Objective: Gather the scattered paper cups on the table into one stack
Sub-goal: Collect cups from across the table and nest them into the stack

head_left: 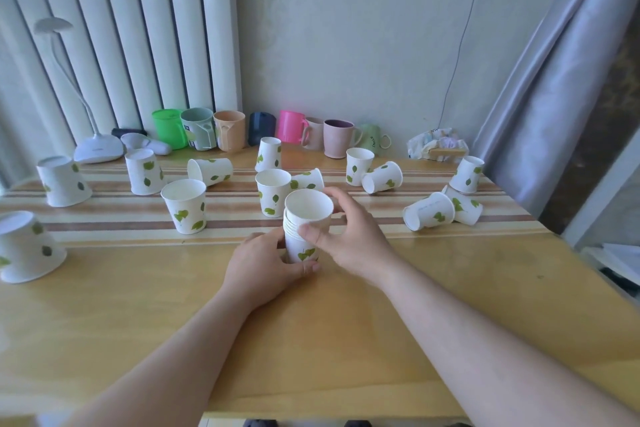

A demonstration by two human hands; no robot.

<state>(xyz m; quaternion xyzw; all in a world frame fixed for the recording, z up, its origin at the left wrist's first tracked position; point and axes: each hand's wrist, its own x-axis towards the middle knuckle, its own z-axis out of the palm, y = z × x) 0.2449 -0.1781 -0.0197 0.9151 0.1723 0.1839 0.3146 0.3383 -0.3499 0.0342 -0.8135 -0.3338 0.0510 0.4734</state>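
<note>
Now both hands grip the stack [304, 229]: left hand [263, 267] wraps base, right hand [349, 236] pinches rim. Seat top cup squarely.

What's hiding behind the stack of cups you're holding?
Behind the stack, a paper cup lies on its side, partly covered by the stack's rim. Beside it an upright cup stands. The table directly behind is hidden.

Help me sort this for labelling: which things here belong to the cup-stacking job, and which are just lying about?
Job:
- stack of paper cups, held by left hand and right hand
- loose paper cups, e.g. upright cup, tipped cup

Lying about:
- plastic mugs
- desk lamp
- tissue pack
</note>
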